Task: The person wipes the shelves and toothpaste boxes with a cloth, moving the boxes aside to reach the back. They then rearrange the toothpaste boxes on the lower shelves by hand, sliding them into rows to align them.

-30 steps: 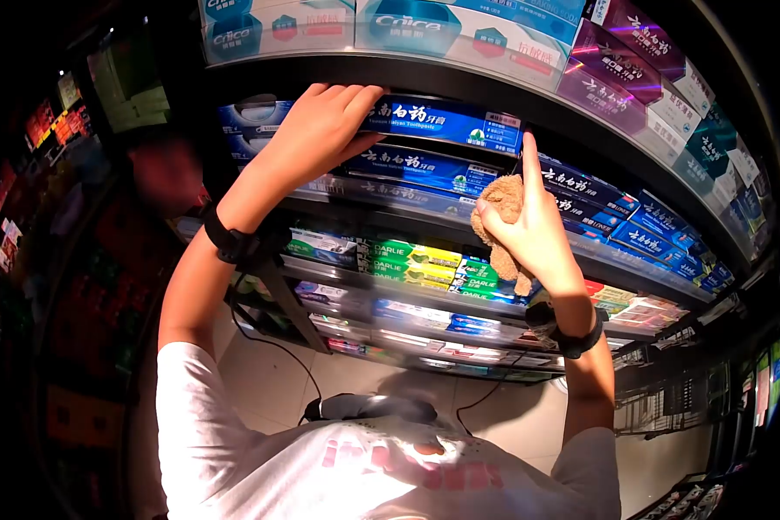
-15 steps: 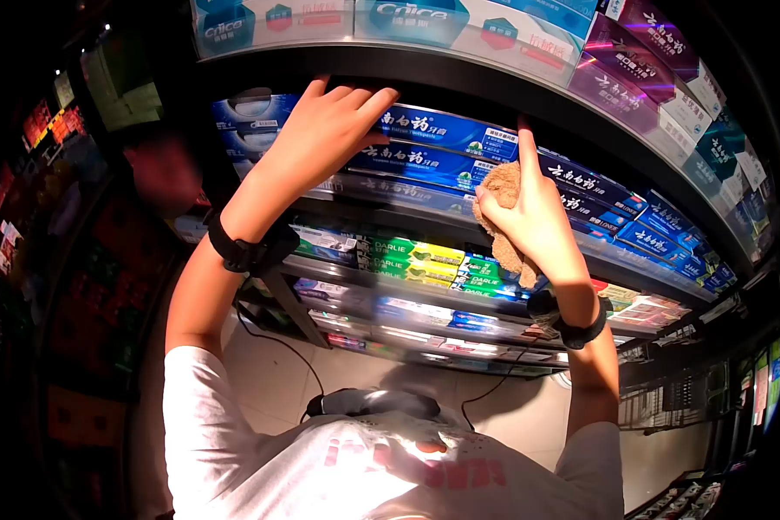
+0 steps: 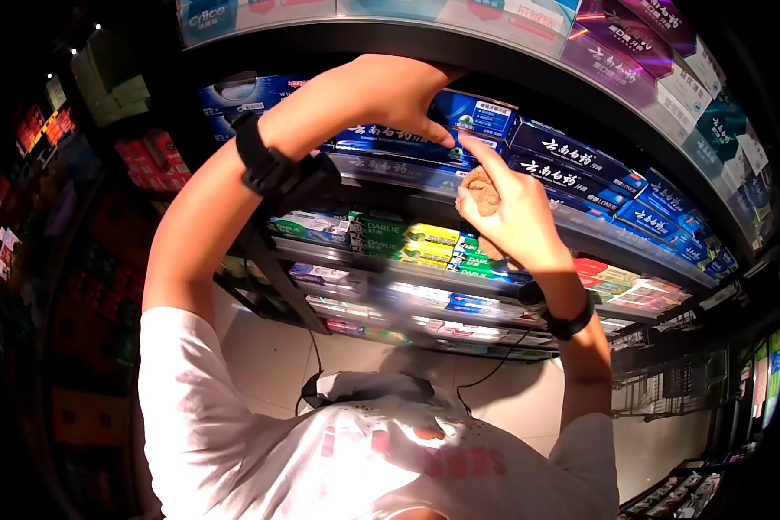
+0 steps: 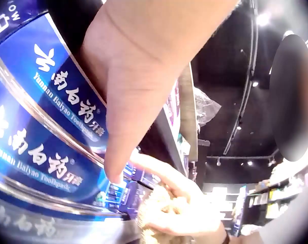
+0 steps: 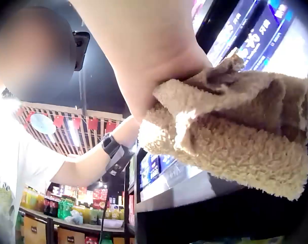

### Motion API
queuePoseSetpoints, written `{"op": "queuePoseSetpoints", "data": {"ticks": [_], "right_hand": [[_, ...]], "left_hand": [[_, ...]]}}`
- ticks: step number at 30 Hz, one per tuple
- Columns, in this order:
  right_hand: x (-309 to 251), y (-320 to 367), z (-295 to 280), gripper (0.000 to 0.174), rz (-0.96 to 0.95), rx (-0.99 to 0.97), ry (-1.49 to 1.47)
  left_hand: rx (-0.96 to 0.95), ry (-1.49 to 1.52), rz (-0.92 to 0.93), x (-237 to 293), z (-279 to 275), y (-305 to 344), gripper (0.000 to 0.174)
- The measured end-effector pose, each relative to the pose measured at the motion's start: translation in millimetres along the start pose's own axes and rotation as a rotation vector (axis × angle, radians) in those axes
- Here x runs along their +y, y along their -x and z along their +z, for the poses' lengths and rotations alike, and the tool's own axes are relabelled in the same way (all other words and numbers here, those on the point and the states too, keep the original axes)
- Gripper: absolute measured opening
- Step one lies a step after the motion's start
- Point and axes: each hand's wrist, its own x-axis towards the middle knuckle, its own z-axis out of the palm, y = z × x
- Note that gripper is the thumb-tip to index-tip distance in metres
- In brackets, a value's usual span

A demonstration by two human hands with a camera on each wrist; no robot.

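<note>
My left hand [image 3: 394, 91] reaches over the top blue Yunnan Baiyao toothpaste box [image 3: 485, 114], its fingers hidden in the dark gap under the upper shelf. The thumb points down across the box fronts, as the left wrist view also shows. Beneath is another blue toothpaste box [image 4: 37, 157], stacked flat. My right hand [image 3: 524, 221] grips a fluffy brown cloth [image 5: 235, 132] against its palm. That hand's index finger extends toward the right part of the blue stack, its tip close by my left thumb.
Dark blue toothpaste boxes [image 3: 572, 160] stand to the right of the stack. A black shelf edge [image 3: 529, 78] overhangs it, carrying purple boxes [image 3: 611, 52]. Green and yellow Darlie boxes [image 3: 407, 238] fill the shelf below. Cables hang near the floor.
The top toothpaste box, raised at first, settled onto the one below. My left hand then slid right and its fingers went into the gap. My right index finger moved down and left.
</note>
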Motion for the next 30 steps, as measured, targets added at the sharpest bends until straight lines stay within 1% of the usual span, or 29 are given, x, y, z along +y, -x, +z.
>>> {"op": "queuePoseSetpoints", "data": {"ticks": [2, 3, 4, 6, 8, 10, 11, 16, 18, 22, 25, 26, 28, 29, 30], "right_hand": [[5.7, 5.1, 2.2, 0.044, 0.103, -0.028, -0.076], [9.7, 6.0, 2.8, 0.04, 0.116, -0.042, -0.121], [12.3, 6.9, 3.8, 0.04, 0.115, -0.039, -0.125], [15.9, 8.8, 4.7, 0.041, 0.118, -0.056, -0.094], [16.3, 8.6, 4.8, 0.042, 0.122, -0.055, -0.073], [17.4, 8.5, 6.0, 0.042, 0.124, -0.052, -0.104], [18.3, 8.0, 6.5, 0.043, 0.123, -0.067, -0.099], [17.5, 7.2, 6.7, 0.041, 0.115, -0.069, -0.123], [16.4, 7.3, 5.1, 0.041, 0.131, -0.116, -0.109], [17.8, 7.5, 5.4, 0.04, 0.106, -0.105, -0.106], [16.5, 7.2, 4.3, 0.039, 0.129, -0.099, -0.147], [17.1, 7.3, 4.0, 0.039, 0.141, -0.093, -0.141], [17.8, 7.8, 3.6, 0.039, 0.128, -0.121, -0.113], [16.7, 8.6, 2.3, 0.039, 0.156, -0.134, -0.123], [14.5, 9.1, -0.1, 0.039, 0.195, -0.155, -0.127]], "left_hand": [[-0.174, 0.225, -0.036, -7.6, 4.7, -9.5, 0.075], [-0.296, 0.271, -0.112, -7.5, 2.1, -14.0, 0.079], [-0.298, 0.266, -0.112, -5.9, 1.0, -15.4, 0.079], [-0.375, 0.269, -0.273, -1.8, -1.6, -18.1, 0.082], [-0.362, 0.283, -0.242, 0.8, -6.4, -17.0, 0.082], [-0.367, 0.316, -0.275, 3.7, -10.6, -15.9, 0.083], [-0.33, 0.308, -0.256, 1.7, -7.7, -15.0, 0.081], [-0.377, 0.271, -0.302, 6.2, -11.6, -15.9, 0.077], [-0.394, 0.236, -0.254, 1.0, -9.0, -15.5, 0.086], [-0.415, 0.252, -0.25, -1.8, -6.0, -16.6, 0.087], [-0.444, 0.159, -0.284, 3.7, -10.7, -18.3, 0.088], [-0.445, 0.164, -0.27, 0.9, -5.5, -17.1, 0.088], [-0.284, 0.134, -0.19, 3.0, 0.3, -13.5, 0.088], [-0.299, 0.115, -0.192, 3.3, 1.5, -12.3, 0.087], [-0.072, 0.051, -0.054, 8.3, 5.0, -6.5, 0.075]]}}
